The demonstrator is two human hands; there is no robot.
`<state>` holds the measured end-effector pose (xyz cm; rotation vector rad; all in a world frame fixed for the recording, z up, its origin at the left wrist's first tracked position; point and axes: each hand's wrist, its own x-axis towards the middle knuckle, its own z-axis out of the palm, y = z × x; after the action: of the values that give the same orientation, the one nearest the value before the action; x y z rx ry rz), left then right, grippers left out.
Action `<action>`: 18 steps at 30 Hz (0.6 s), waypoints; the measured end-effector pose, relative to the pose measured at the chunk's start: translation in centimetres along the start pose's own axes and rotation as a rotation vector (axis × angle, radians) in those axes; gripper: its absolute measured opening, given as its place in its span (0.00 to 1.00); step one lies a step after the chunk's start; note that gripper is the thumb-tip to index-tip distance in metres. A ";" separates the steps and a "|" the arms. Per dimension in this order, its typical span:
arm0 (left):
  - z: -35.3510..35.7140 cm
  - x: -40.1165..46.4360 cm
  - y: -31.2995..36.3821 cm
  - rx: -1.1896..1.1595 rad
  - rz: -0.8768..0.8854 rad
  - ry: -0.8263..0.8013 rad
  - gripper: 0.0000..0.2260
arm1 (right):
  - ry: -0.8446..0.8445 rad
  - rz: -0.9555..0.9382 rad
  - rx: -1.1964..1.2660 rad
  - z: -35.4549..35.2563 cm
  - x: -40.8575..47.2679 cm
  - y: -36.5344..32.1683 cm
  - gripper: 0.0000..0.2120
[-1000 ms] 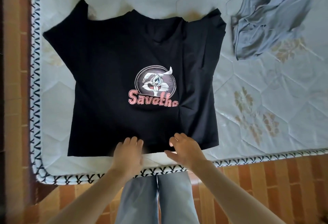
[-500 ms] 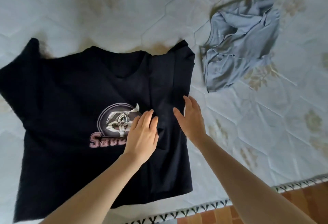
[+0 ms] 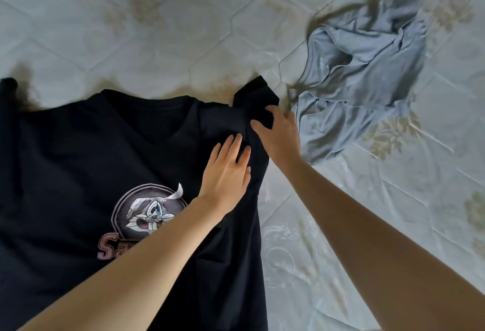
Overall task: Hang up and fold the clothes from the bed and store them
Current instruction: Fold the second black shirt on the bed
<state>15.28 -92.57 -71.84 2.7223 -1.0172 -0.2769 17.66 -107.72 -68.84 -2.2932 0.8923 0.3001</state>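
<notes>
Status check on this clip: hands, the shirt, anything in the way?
Left hand flat, pressing black T-shirt near its folded side. Right hand on the folded-in sleeve at the shoulder. Crumpled grey garment lies right beside it on the mattress; otherwise unobstructed.

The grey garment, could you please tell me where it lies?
The grey garment lies crumpled on the mattress, upper right in the head view, beside the black T-shirt.
</notes>
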 end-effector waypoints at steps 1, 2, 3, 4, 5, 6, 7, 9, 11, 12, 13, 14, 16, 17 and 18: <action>-0.1 0.2 0.5 -0.021 -0.045 -0.005 0.20 | -0.011 0.010 -0.035 0.1 0.4 0.0 0.25; -0.3 0.3 1.0 -0.053 -0.115 -0.003 0.21 | -0.023 0.018 -0.065 0.0 0.6 -0.1 0.24; -0.7 0.6 1.5 -0.092 -0.198 -0.007 0.23 | -0.033 0.023 -0.082 0.0 0.9 -0.2 0.23; -1.0 0.9 2.0 -0.123 -0.269 -0.005 0.24 | -0.040 0.026 -0.082 0.0 1.2 -0.1 0.21; -1.4 1.2 2.4 -0.153 -0.328 -0.028 0.25 | -0.045 0.031 -0.057 -0.3 1.4 -0.1 0.19; -1.6 1.5 2.7 -0.181 -0.373 -0.058 0.25 | -0.054 0.039 -0.022 -0.7 1.5 0.0 0.19; -1.7 1.6 2.8 -0.198 -0.392 -0.090 0.25 | -0.060 0.036 0.001 -1.2 1.4 0.1 0.20; -1.8 1.8 3.1 -0.193 -0.343 -0.081 0.24 | -0.038 0.016 0.014 -2.5 0.9 0.5 0.21; -1.7 1.8 3.7 -0.202 -0.256 -0.053 0.22 | 0.024 0.041 0.074 -3.8 -0.2 1.4 0.19; -1.6 1.7 4.1 -0.220 -0.210 -0.048 0.21 | 0.056 0.072 0.123 -4.3 -0.9 2.0 0.18; -1.5 1.6 4.5 -0.241 -0.155 -0.052 0.20 | 0.086 0.111 0.173 -4.7 -1.7 2.7 0.17; -1.3 1.4 4.9 -0.260 -0.097 -0.055 0.19 | 0.114 0.156 0.223 -5.0 -2.5 3.6 0.15; -0.8 1.0 5.7 -0.265 0.010 -0.057 0.20 | 0.168 0.259 0.329 -5.4 -4.3 5.3 0.13; -0.4 0.8 6.1 -0.254 0.066 -0.050 0.22 | 0.196 0.313 0.384 -5.4 -5.2 6.2 0.12; -0.1 0.6 6.5 -0.241 0.116 -0.061 0.25 | 0.222 0.370 0.436 -5.3 -6.1 7.3 0.12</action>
<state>11.68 -97.73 -70.07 2.4442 -1.0773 -0.4346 8.13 -111.97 -65.82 -1.7757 1.3507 -0.0006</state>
